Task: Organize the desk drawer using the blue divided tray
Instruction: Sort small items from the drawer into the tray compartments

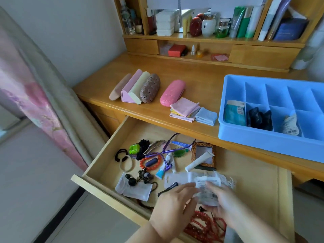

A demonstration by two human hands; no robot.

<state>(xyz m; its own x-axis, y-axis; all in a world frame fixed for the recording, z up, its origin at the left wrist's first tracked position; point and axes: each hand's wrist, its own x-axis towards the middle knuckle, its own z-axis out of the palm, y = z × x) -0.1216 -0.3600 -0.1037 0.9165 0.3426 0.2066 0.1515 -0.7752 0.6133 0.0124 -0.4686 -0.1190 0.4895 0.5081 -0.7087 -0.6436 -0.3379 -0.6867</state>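
Both hands, left hand point(172, 199) & right hand point(221, 199), are pinching a clear packet point(206, 192) over the drawer point(263, 181); blue tray point(263, 137) is sitting on desk beyond drawer. Risk: slick plastic slipping back in.

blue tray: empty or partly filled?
Partly filled. The blue tray holds items in three front compartments; the back-row compartments in view look empty.

A rectangular blue plastic divided tray point(228, 109) sits flat on the wooden table point(143, 71), at its right front edge. Its near compartments hold a teal sachet point(235, 114), black packets point(259, 118) and a clear labelled packet point(291, 127). Below, the pale wooden drawer point(285, 190) stands pulled open, strewn with small items.
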